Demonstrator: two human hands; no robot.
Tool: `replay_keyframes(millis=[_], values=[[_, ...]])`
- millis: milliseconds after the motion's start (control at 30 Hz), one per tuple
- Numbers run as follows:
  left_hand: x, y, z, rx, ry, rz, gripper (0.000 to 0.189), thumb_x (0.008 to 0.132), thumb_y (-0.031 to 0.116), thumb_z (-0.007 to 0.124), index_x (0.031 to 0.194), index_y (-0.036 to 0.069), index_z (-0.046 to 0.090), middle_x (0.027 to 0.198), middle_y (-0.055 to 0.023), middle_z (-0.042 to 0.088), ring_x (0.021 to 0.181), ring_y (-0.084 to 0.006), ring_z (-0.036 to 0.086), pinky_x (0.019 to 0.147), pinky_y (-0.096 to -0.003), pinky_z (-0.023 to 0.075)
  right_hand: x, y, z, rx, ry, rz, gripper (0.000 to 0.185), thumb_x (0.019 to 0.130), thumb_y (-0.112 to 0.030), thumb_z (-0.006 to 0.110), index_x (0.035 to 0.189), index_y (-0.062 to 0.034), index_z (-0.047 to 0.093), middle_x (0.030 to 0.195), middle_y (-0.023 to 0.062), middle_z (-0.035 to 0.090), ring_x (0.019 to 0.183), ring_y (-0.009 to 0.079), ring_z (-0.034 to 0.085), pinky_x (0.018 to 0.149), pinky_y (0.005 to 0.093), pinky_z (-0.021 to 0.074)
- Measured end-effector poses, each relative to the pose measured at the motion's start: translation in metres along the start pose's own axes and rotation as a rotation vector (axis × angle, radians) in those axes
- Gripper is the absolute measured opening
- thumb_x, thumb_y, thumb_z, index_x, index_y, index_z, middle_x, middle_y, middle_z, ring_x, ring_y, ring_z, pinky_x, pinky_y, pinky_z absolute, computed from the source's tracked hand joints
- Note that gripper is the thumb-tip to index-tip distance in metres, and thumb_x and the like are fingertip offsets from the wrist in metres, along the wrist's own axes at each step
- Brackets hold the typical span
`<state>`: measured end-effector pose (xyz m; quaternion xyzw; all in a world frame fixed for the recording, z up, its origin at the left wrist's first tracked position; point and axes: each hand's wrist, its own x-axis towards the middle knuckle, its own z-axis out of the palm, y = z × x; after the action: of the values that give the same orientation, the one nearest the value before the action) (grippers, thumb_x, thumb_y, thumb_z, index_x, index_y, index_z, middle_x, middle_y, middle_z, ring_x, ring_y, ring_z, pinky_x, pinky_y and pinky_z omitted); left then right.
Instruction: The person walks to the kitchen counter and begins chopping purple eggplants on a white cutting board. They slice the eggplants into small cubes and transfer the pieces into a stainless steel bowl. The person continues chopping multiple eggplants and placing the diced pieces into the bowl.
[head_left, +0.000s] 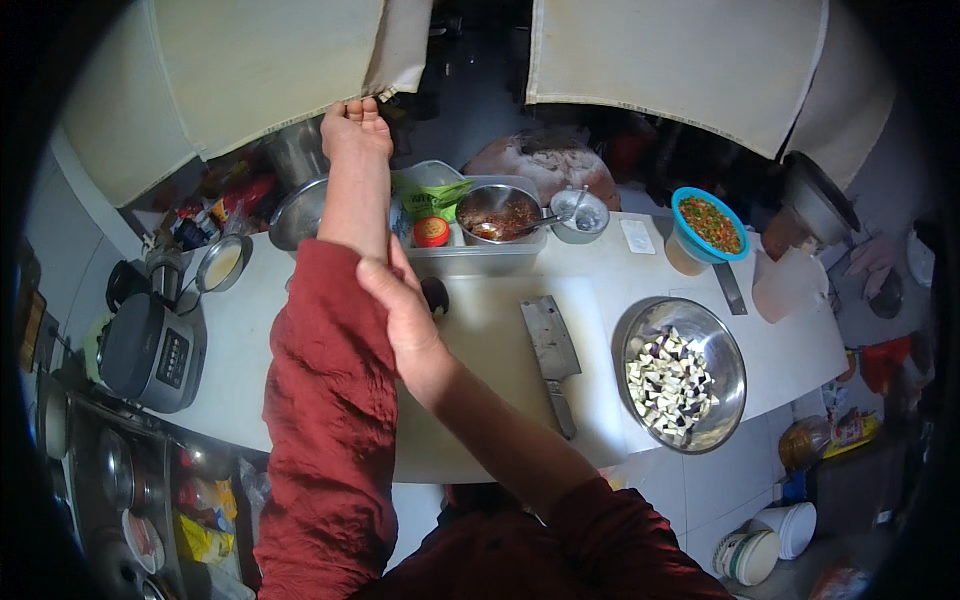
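Note:
My left arm reaches forward over the table, and my left hand (357, 129) is raised near a curtain hem with its fingers curled and nothing visible in them. My right hand (409, 322) grips the red sleeve (330, 322) at my left forearm. Below lies a pale cutting board (480, 360) with a cleaver (551, 352) on its right part. A dark eggplant piece (434, 295) shows beside my right hand, partly hidden. To the right, a steel bowl (731, 360) holds diced eggplant (670, 382).
Behind the board stands a plastic bin (472, 262) with a steel bowl of sauce (499, 214) in it. A blue bowl of chopped vegetables (709, 221) is at back right. At left sits a grey cooker (154, 352). Cream curtains (262, 67) hang ahead.

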<state>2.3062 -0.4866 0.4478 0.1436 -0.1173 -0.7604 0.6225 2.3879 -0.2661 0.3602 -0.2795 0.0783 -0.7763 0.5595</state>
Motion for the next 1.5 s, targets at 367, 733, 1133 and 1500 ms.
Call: replay_keyframes(millis=[367,733,1133,1500], values=[[0.042,0.093,-0.017,0.138,0.255,0.426,0.018,0.091,0.016,0.048,0.08,0.003,0.054,0.072,-0.005,0.058,0.059,-0.0187,0.058,0.046,-0.0276,0.0411,-0.066,0.044,0.021,-0.274,0.138,0.032,0.034,0.097,-0.024,0.055,0.121,-0.0009,0.048,0.108,0.0036,0.057,0.099,0.0096,0.051,0.091,0.0256,0.0406],[-0.022,0.054,-0.093,1.984,-0.934,1.458,0.013,0.076,0.013,0.061,0.089,0.01,0.06,0.079,-0.0114,0.058,0.077,-0.0308,0.061,0.066,-0.0419,0.0501,-0.106,0.067,0.027,-0.405,-0.161,0.238,0.033,0.099,-0.01,0.046,0.13,-0.0004,0.046,0.115,0.0,0.057,0.104,0.0055,0.048,0.092,0.0252,0.0418],[0.029,0.153,-0.055,0.772,0.172,0.988,0.014,0.082,0.011,0.057,0.074,0.002,0.064,0.068,-0.0086,0.064,0.059,-0.0203,0.06,0.056,-0.0327,0.0486,-0.098,0.068,0.026,-0.174,-0.397,0.484,0.031,0.099,-0.024,0.051,0.12,-0.0019,0.055,0.096,-0.006,0.055,0.09,0.0053,0.046,0.082,0.0239,0.0416],[-0.02,0.256,0.079,0.149,-0.403,0.762,0.023,0.092,0.02,0.054,0.071,0.016,0.047,0.056,0.0025,0.05,0.054,-0.0118,0.055,0.047,-0.0254,0.0333,-0.099,0.109,0.045,-0.364,-0.457,0.458,0.043,0.098,-0.041,0.046,0.075,-0.0053,0.054,0.063,0.0,0.05,0.062,0.0086,0.048,0.055,0.0285,0.0403]])
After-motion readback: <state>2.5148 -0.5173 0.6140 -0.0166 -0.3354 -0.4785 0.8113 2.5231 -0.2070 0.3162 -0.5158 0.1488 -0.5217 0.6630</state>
